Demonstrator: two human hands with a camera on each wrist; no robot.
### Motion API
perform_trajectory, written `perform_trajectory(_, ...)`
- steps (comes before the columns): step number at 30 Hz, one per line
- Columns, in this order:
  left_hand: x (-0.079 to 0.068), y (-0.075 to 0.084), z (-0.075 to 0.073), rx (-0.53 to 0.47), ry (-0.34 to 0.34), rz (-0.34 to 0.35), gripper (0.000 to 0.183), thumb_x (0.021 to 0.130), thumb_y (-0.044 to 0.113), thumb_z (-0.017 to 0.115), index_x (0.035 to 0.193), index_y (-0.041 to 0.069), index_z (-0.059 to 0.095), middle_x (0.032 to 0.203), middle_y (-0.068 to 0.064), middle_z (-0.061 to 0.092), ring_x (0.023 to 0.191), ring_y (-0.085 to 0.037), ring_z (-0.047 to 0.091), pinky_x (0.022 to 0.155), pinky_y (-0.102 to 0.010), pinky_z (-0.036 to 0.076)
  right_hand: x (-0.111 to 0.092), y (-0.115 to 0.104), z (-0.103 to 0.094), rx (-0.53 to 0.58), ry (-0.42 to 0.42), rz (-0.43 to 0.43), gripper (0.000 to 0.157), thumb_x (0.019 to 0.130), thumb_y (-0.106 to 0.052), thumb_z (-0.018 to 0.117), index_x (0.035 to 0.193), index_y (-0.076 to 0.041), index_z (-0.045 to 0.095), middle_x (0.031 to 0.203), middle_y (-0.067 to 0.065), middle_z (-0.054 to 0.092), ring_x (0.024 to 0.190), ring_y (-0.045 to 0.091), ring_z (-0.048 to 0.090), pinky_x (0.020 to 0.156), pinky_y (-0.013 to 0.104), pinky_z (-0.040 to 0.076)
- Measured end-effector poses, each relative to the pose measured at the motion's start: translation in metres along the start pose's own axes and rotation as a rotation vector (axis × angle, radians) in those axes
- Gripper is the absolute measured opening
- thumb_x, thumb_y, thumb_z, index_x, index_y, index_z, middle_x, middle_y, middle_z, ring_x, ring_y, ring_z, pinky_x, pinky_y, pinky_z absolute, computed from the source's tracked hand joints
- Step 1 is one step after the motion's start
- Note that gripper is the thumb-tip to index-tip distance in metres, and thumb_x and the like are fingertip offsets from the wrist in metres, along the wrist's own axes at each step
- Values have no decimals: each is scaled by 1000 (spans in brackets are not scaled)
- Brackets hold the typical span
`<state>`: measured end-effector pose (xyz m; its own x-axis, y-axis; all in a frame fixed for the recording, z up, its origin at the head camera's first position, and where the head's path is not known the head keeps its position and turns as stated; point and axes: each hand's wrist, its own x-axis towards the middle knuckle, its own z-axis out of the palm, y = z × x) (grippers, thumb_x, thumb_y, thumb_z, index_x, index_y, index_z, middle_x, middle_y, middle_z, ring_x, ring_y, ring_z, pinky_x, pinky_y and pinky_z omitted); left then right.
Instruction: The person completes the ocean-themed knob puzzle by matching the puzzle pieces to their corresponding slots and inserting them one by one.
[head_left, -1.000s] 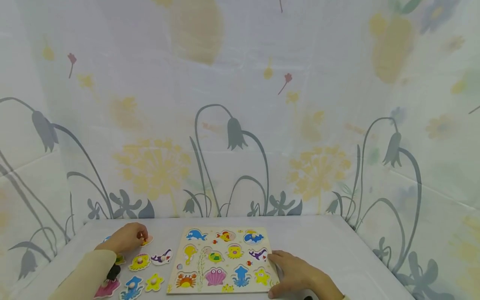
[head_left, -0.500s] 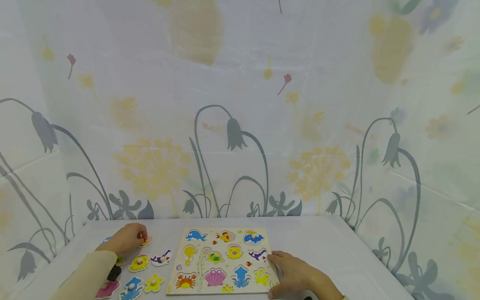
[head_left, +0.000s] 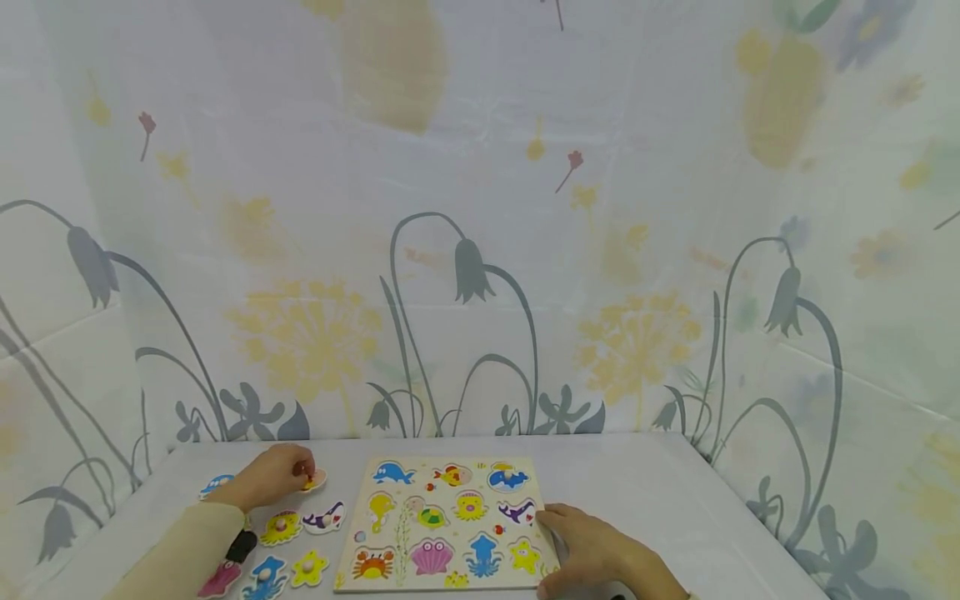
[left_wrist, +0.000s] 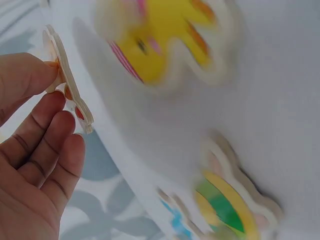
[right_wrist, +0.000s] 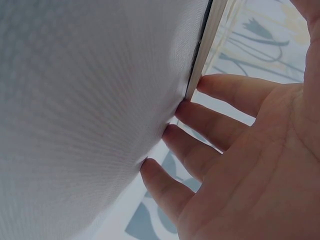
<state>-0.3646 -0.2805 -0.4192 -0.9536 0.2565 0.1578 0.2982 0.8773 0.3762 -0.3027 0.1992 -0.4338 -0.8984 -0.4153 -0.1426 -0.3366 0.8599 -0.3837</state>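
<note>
Head cam: L hand (head_left: 273,475) is out at far-L of the white tabletop (head_left: 637,483), thumb + fingertips pinched on a pink-orange puzzle piece (head_left: 318,480). Piece is approx level w/ top row of the puzzle board (head_left: 450,533), w/ a strip of tabletop btwn it and board's L edge. L wrist cam has piece edge-on, most of face hidden; can't tell how high off the table. R hand (head_left: 596,546) spread wide, fingers fairly straight, touching board's R edge, thumb at near-R corner. R wrist cam: one fingertip on the edge, others down on tabletop. Board lies flat, far edge just short of tabletop's far edge, where the floral curtain (head_left: 480,125) drops. More tabletop R of R hand, out to side curtain. Board's far-R slot has a blue whale piece (head_left: 507,477). Loose pcs L of board: purple shark piece (head_left: 324,518) near board's L edge, yellow octopus piece (head_left: 281,528) just beside it, then yellow starfish piece (head_left: 309,568) + blue squid piece (head_left: 264,578) on near side. L sleeve (head_left: 195,542) crosses that area, partly hiding pink shell piece (head_left: 220,577); turtle piece (left_wrist: 225,205) shows in L wrist cam.
</note>
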Motion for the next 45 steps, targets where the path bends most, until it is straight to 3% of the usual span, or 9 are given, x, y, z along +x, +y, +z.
perform_trajectory(8, 8, 30, 10, 11, -9, 18, 11, 79, 3, 68, 79, 13, 64, 71, 3, 49, 69, -15, 45, 65, -31, 41, 0, 0, 1, -5, 1, 5, 94, 60, -60, 79, 137, -14, 51, 142, 11, 45, 130, 38, 40, 98, 62, 34)
perform_trajectory(22, 24, 79, 36, 20, 5, 250, 12, 81, 4, 66, 76, 15, 62, 70, 7, 47, 67, -12, 43, 63, -29, 39, 0, 4, 6, 14, 7, 37, 91, 59, -58, 80, 134, -15, 53, 141, 10, 46, 128, 39, 42, 96, 64, 34)
perform_trajectory(33, 39, 111, 53, -21, -33, 335, 11, 82, 3, 64, 78, 13, 65, 71, 7, 48, 66, -11, 43, 63, -27, 39, -1, 5, 9, 2, 19, 39, 91, 59, -58, 79, 134, -15, 54, 139, 10, 47, 125, 38, 45, 95, 64, 36)
perform_trajectory(38, 44, 124, 58, -37, -55, 328, 9, 82, 5, 65, 79, 14, 66, 72, 7, 49, 67, -10, 43, 64, -27, 39, 0, 5, 8, -13, 24, 29, 91, 58, -59, 79, 134, -14, 54, 140, 10, 47, 127, 38, 44, 96, 63, 36)
perform_trajectory(45, 50, 136, 64, -43, -83, 255, 11, 83, 8, 65, 78, 17, 65, 72, 7, 49, 69, -11, 45, 65, -28, 39, 3, 3, 5, -19, 17, 13, 92, 59, -60, 78, 136, -15, 52, 141, 9, 46, 128, 38, 43, 97, 63, 35)
